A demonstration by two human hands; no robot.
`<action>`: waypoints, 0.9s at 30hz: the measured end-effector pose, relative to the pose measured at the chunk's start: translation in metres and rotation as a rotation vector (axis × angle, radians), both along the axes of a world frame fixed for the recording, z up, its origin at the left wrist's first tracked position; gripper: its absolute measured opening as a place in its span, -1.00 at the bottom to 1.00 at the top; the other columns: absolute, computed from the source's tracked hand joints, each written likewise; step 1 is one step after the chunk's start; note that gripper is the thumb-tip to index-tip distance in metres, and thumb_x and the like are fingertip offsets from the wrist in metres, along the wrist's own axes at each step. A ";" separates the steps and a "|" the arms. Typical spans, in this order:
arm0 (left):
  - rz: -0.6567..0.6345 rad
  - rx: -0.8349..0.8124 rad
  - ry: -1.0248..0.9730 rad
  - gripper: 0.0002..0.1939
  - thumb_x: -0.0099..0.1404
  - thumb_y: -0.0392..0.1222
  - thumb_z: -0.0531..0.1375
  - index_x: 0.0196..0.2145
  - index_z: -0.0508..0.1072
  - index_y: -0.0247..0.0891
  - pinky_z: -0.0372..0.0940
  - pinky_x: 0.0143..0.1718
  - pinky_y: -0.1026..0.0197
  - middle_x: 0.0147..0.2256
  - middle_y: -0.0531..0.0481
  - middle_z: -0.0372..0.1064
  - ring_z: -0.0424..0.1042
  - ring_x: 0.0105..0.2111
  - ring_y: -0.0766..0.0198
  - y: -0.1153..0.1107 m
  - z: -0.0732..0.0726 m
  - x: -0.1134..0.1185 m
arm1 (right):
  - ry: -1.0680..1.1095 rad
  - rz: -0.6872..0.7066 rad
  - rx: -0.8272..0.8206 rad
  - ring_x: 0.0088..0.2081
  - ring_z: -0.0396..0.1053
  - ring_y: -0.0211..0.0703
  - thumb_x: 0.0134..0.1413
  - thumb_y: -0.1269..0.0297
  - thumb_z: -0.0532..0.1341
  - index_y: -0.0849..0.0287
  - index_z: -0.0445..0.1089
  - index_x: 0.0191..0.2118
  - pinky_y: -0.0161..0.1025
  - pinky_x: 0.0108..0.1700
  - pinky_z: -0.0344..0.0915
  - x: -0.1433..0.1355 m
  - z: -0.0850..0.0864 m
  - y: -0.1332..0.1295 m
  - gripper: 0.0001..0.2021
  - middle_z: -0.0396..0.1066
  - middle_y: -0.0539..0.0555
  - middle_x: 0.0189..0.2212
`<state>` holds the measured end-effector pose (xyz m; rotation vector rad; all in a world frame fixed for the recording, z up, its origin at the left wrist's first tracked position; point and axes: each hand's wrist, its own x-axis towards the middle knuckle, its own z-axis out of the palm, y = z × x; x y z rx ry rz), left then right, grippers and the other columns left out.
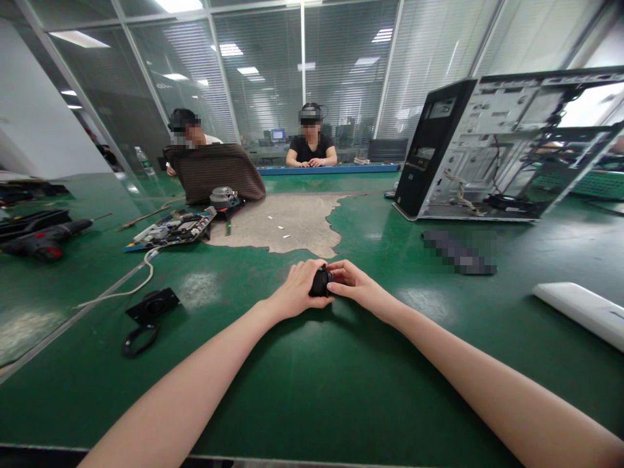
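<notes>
Near the middle of the green table, my left hand (298, 287) is closed round a small black rounded object (319, 283), thumb on the near side and fingers over the far side. From the right, my right hand (358, 286) pinches the same object with its fingertips. Both hands cover much of it, so its exact kind cannot be made out. To the left of my hands lies a black camera-like device (153, 305) with a black ring-shaped loop (140, 340) beside it.
An open computer case (439, 149) stands at the right, behind a dark, partly blurred slab (458, 252) and a white box (582, 309). A circuit board (173, 229), a brown cloth-covered item (214, 172) and a power drill (46, 244) are at left. Two people sit across the table.
</notes>
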<state>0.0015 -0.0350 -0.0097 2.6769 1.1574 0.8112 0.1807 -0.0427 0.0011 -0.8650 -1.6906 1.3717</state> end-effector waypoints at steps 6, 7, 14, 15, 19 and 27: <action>0.004 -0.008 -0.005 -0.39 0.05 -0.03 0.20 0.00 0.05 -0.17 0.08 -0.16 0.07 -0.12 -0.07 0.19 0.21 -0.19 0.09 -0.001 0.001 0.000 | 0.008 0.081 0.016 -0.20 0.31 -0.18 -0.15 0.28 0.29 0.12 0.17 -0.31 -0.13 -0.08 0.18 0.003 0.007 -0.003 -0.72 0.35 -0.01 -0.33; 0.004 -0.005 -0.003 -0.39 0.04 -0.03 0.21 0.00 0.05 -0.17 0.08 -0.16 0.07 -0.12 -0.07 0.18 0.21 -0.19 0.09 -0.001 0.001 0.000 | 0.016 0.075 0.013 -0.22 0.32 -0.19 -0.13 0.27 0.27 0.12 0.17 -0.32 -0.14 -0.09 0.19 0.002 0.008 -0.004 -0.74 0.35 -0.01 -0.33; 0.004 -0.002 0.000 -0.38 0.04 -0.01 0.21 0.00 0.04 -0.19 0.09 -0.16 0.06 -0.12 -0.08 0.18 0.20 -0.19 0.09 0.000 0.000 0.000 | 0.032 -0.002 -0.011 -0.26 0.32 -0.21 -0.09 0.24 0.24 0.12 0.20 -0.26 -0.14 -0.11 0.20 -0.001 0.002 -0.001 -0.75 0.33 -0.01 -0.33; 0.004 -0.004 -0.003 -0.38 0.04 -0.01 0.21 0.00 0.04 -0.18 0.09 -0.15 0.05 -0.11 -0.08 0.18 0.20 -0.18 0.08 0.000 0.000 0.000 | 0.028 -0.007 -0.018 -0.25 0.32 -0.20 -0.09 0.24 0.24 0.11 0.20 -0.24 -0.13 -0.10 0.20 -0.001 0.001 0.000 -0.73 0.33 0.00 -0.32; 0.004 -0.011 -0.007 -0.38 0.04 -0.03 0.21 0.00 0.05 -0.17 0.07 -0.15 0.05 -0.11 -0.08 0.19 0.20 -0.17 0.07 0.000 -0.001 0.000 | 0.004 0.041 -0.012 -0.21 0.32 -0.18 -0.13 0.28 0.27 0.12 0.19 -0.26 -0.10 -0.07 0.18 0.001 0.004 -0.001 -0.71 0.35 0.01 -0.30; 0.006 0.008 -0.001 -0.38 0.03 -0.02 0.21 -0.01 0.05 -0.18 0.09 -0.17 0.06 -0.12 -0.08 0.18 0.20 -0.20 0.09 0.001 -0.001 0.000 | 0.027 0.016 -0.015 -0.27 0.32 -0.22 -0.07 0.24 0.23 0.11 0.18 -0.32 -0.15 -0.10 0.18 -0.001 0.007 -0.004 -0.79 0.34 -0.03 -0.37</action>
